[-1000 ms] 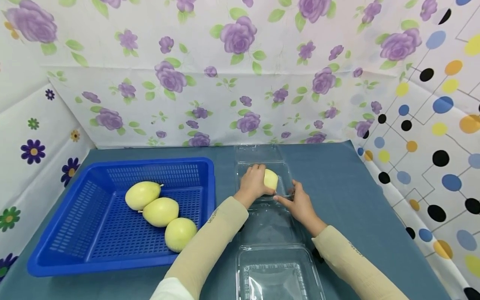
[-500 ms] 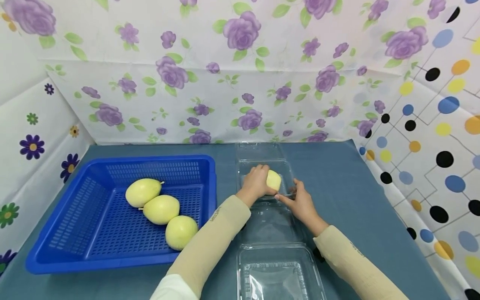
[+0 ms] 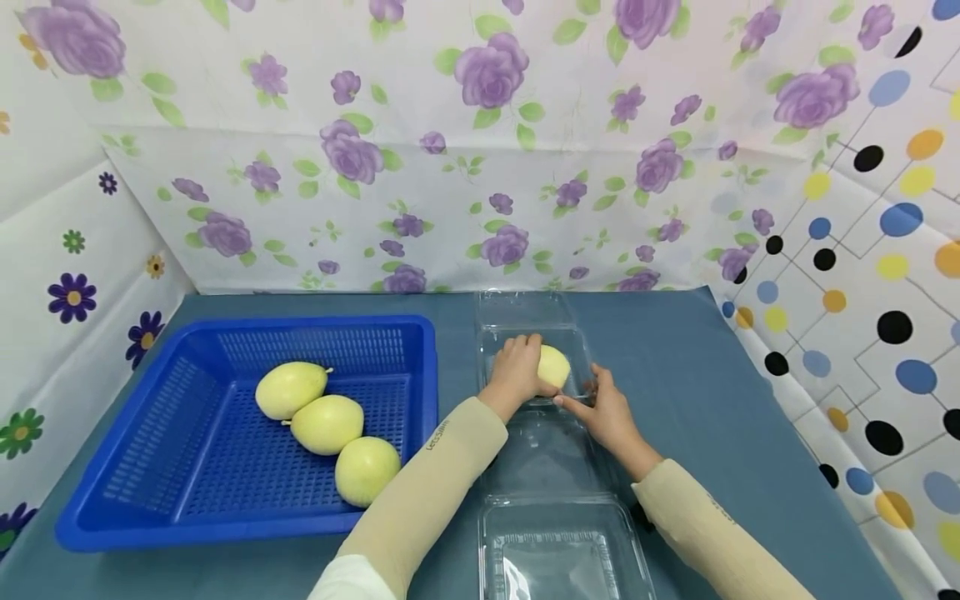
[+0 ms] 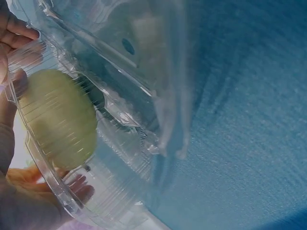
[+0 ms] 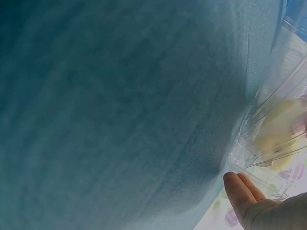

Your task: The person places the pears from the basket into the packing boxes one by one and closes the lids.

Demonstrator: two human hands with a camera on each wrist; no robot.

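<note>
My left hand [image 3: 516, 373] grips a pale yellow fruit [image 3: 556, 367] inside the far clear plastic clamshell box [image 3: 489, 350], whose lid lies open behind it. The left wrist view shows that fruit [image 4: 57, 120] through the box wall [image 4: 124, 124], with my fingers [image 4: 14, 33] around it. My right hand [image 3: 606, 408] rests against the box's front right corner, thumb along the rim. In the right wrist view its fingers [image 5: 242, 194] lie straight beside the box [image 5: 268, 143].
A blue slotted basket [image 3: 431, 375] stands on the left of the blue cloth and holds three more yellow fruits [image 3: 327, 423]. A second open clear clamshell [image 3: 558, 546] lies near me, between my forearms. Patterned walls close the back and both sides.
The fruit in my left hand has shifted slightly to the right inside the box. My right hand stays at the box's corner.
</note>
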